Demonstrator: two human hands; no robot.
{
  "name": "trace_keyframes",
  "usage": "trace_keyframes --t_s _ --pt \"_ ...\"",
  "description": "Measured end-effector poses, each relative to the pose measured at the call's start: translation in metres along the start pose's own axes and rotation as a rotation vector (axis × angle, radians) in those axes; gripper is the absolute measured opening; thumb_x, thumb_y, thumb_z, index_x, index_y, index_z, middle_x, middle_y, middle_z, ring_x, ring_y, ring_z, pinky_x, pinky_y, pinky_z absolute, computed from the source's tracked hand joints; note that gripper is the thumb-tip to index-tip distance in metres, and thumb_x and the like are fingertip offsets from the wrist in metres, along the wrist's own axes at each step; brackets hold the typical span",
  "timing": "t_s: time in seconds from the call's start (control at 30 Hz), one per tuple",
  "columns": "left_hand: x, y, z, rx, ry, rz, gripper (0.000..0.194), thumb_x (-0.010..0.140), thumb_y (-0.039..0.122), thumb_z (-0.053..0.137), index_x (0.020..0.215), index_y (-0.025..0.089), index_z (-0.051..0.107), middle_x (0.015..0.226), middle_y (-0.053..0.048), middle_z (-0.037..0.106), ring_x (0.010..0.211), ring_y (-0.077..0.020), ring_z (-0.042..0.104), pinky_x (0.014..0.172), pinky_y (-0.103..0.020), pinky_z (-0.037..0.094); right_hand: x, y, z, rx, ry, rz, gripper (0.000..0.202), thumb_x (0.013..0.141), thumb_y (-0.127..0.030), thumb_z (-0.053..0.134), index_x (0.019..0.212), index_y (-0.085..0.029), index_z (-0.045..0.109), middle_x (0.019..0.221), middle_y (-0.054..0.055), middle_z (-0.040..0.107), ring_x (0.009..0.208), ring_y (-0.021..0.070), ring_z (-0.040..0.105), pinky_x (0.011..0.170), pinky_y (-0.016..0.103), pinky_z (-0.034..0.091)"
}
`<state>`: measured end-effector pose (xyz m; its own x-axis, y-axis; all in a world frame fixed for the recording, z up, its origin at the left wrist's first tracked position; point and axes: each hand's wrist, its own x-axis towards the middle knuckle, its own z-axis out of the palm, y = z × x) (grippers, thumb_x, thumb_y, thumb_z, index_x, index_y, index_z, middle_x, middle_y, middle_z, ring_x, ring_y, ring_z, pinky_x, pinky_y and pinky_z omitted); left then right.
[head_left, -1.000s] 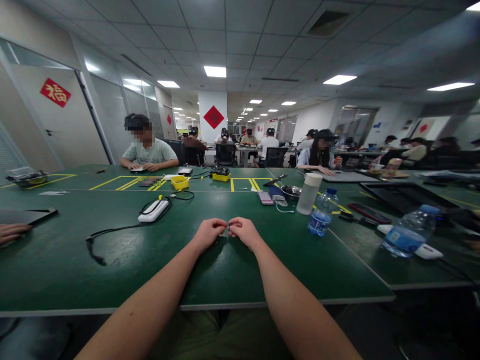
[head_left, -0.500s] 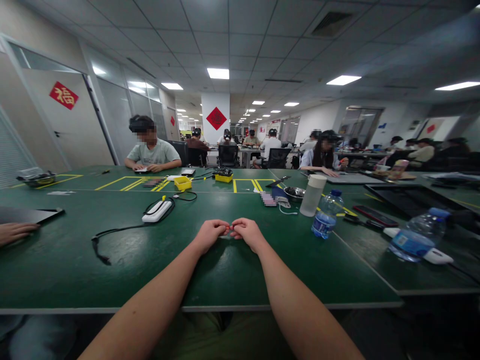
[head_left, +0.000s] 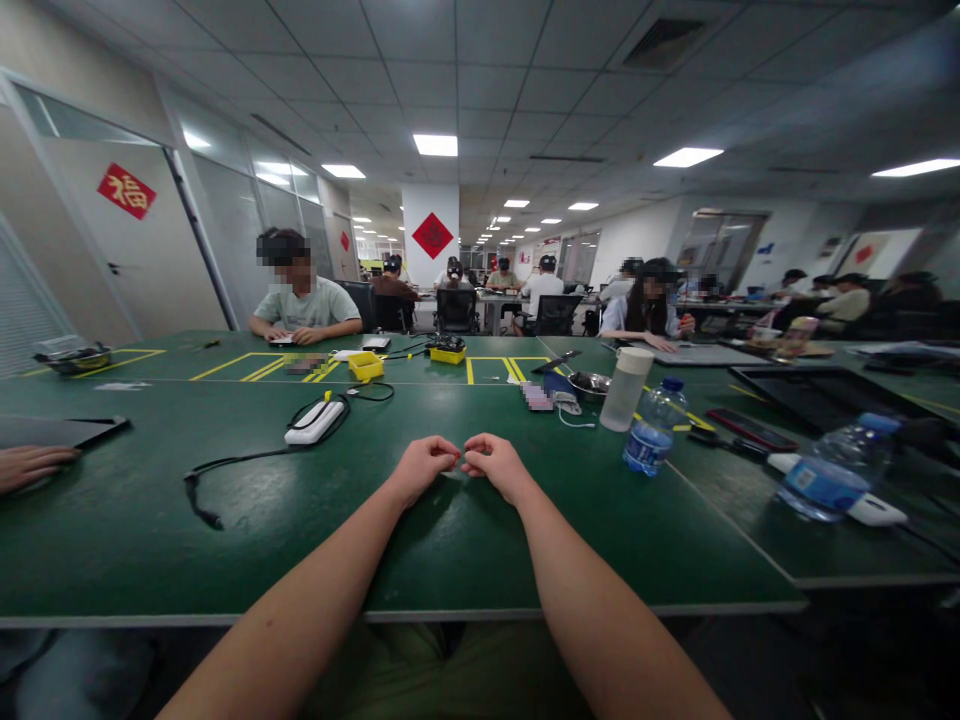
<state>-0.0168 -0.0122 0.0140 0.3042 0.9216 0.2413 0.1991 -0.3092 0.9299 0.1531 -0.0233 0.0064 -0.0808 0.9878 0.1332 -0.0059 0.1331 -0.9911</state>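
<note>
Right of the white box (head_left: 311,425), left hand (head_left: 420,468) and right hand (head_left: 496,465) curl into near-pinches, contents unclear; anything so tiny is probably light, best edge-held.

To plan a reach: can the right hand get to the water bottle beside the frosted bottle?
Probably yes: the frosted bottle stands farther back, not between the right hand and the water bottle.

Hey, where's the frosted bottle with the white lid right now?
In the head view, the frosted bottle stands right of your hands, just left of the blue-capped water bottle.
</note>
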Motion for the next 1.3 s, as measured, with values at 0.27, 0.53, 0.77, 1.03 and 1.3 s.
trace_keyframes --t_s 0.27,0.53,0.77,1.03,1.3 --pt "0.0017 0.0002 -0.0018 -0.039 -0.014 -0.048 0.026 0.074 0.028 0.058 0.09 0.012 0.07 0.076 -0.006 0.07 0.068 -0.015 0.062 0.067 -0.025 0.048 0.0022 -0.0001 -0.0005 0.091 -0.015 0.062 0.014 0.074 -0.019 0.059 0.088 -0.015 0.062 0.08 0.004 0.066 0.067 0.0148 0.068 0.062 0.025 0.056" --pt "0.0025 0.0 -0.001 -0.121 -0.052 -0.076 0.027 0.072 0.019 0.054 0.092 0.012 0.071 0.082 -0.008 0.071 0.072 -0.0148 0.063 0.07 -0.025 0.048 0.0051 0.0017 -0.0005 0.128 -0.002 0.116 0.017 0.072 -0.011 0.053 0.087 -0.015 0.06 0.082 0.005 0.069 0.067 0.0154 0.069 0.061 0.026 0.056" --pt "0.0014 0.0012 -0.0024 0.045 -0.018 -0.021 0.024 0.069 0.021 0.057 0.087 0.012 0.07 0.079 -0.006 0.07 0.07 -0.0151 0.061 0.067 -0.025 0.047 0.0033 0.0037 0.0004 0.051 -0.023 0.087 0.02 0.07 -0.011 0.059 0.089 -0.015 0.058 0.076 0.003 0.067 0.065 0.0142 0.068 0.058 0.022 0.055" --pt "0.0011 -0.0006 -0.0017 -0.011 -0.014 -0.026 0.024 0.07 0.024 0.059 0.089 0.013 0.069 0.074 -0.004 0.068 0.064 -0.0133 0.059 0.062 -0.024 0.045 0.0002 -0.0007 0.0007 0.044 -0.041 0.038 0.018 0.072 -0.015 0.06 0.09 -0.015 0.059 0.08 0.003 0.065 0.061 0.0125 0.067 0.057 0.023 0.055" --pt "0.0021 -0.0003 -0.0005 -0.181 -0.047 -0.074 0.023 0.072 0.021 0.054 0.086 0.012 0.069 0.072 -0.005 0.067 0.064 -0.0123 0.059 0.064 -0.023 0.045 0.0044 0.0005 0.0001 0.107 -0.024 0.103 0.014 0.075 -0.015 0.055 0.089 -0.015 0.058 0.082 0.005 0.068 0.063 0.0133 0.068 0.059 0.024 0.056"
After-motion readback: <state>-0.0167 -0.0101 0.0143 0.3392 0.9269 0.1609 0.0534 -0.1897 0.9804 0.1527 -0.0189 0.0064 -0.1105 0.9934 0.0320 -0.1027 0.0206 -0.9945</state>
